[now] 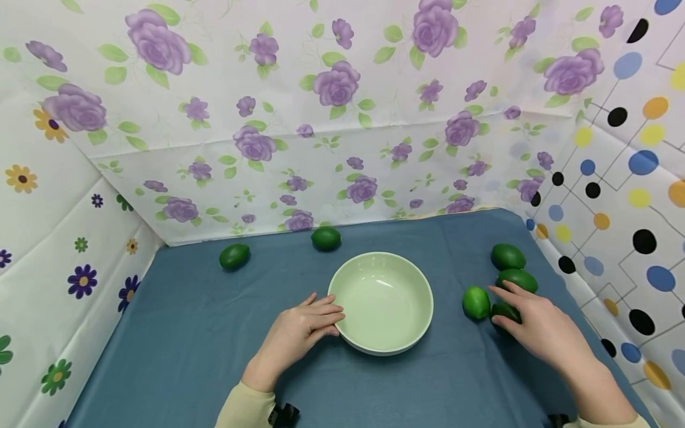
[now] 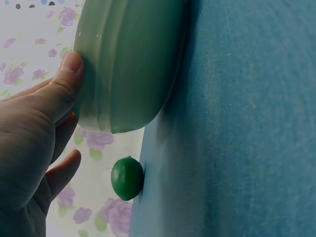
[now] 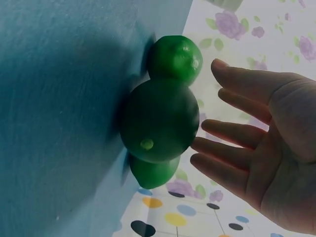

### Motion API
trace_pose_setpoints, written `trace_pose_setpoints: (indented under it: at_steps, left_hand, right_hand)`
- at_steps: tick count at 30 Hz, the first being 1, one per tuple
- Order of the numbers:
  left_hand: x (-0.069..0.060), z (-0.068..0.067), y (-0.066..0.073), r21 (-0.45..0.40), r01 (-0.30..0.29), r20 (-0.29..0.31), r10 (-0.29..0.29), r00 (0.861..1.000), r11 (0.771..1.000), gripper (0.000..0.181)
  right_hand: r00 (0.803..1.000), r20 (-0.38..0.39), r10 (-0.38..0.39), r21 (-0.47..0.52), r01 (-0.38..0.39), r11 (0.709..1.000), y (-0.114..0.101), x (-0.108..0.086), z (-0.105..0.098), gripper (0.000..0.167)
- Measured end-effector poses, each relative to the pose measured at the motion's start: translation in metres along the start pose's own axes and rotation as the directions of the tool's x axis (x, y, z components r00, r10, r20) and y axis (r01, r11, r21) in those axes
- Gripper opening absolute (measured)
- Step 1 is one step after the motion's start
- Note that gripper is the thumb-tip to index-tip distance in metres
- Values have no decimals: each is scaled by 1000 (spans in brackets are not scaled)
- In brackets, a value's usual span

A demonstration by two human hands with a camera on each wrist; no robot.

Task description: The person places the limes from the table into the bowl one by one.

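A pale green bowl (image 1: 382, 303) stands upright on the blue cloth. My left hand (image 1: 305, 327) holds its left rim, fingertips just over the edge and thumb against the outer wall. My right hand (image 1: 540, 327) hovers with spread fingers around a dark green, smooth fruit (image 3: 160, 121) with a pale stem spot; avocado or lime, I cannot tell. In the right wrist view a gap shows between fingers and fruit. A brighter lime (image 1: 476, 303) lies left of it. Behind it sit two more dark green fruits, one near (image 1: 518, 280), one farther (image 1: 508, 257).
Two green fruits lie toward the back, one at the left (image 1: 234, 257) and one behind the bowl (image 1: 326, 238). Patterned cloth walls enclose the blue-covered table (image 1: 214, 351) at back, left and right.
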State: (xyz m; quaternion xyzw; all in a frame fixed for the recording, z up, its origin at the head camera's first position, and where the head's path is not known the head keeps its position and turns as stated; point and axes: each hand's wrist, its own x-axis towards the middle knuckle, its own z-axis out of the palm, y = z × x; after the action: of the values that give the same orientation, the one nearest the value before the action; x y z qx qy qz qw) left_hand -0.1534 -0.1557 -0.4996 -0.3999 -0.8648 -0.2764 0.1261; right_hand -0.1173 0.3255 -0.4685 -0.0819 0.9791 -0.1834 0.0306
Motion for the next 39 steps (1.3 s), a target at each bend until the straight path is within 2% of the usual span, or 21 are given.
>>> trace_pose_setpoints:
  at_steps: [13, 20, 28, 39]
  left_hand:
    - [-1, 2, 0, -21, 3, 13, -3, 1000, 1000, 37]
    - [-1, 1, 1, -31, 7, 16, -6, 1000, 999, 37]
    - [-1, 3, -1, -36, 7, -9, -7, 1000, 999, 36]
    - [-2, 3, 0, -45, 23, -6, -23, 1000, 999, 36]
  right_hand:
    - [996, 43, 81, -16, -80, 997, 15, -8, 2, 70]
    - [995, 47, 89, -15, -89, 996, 21, -9, 6, 68]
    - [996, 32, 78, 13, -79, 997, 22, -10, 8, 69]
    - [985, 95, 143, 18, -145, 989, 27, -11, 7, 79]
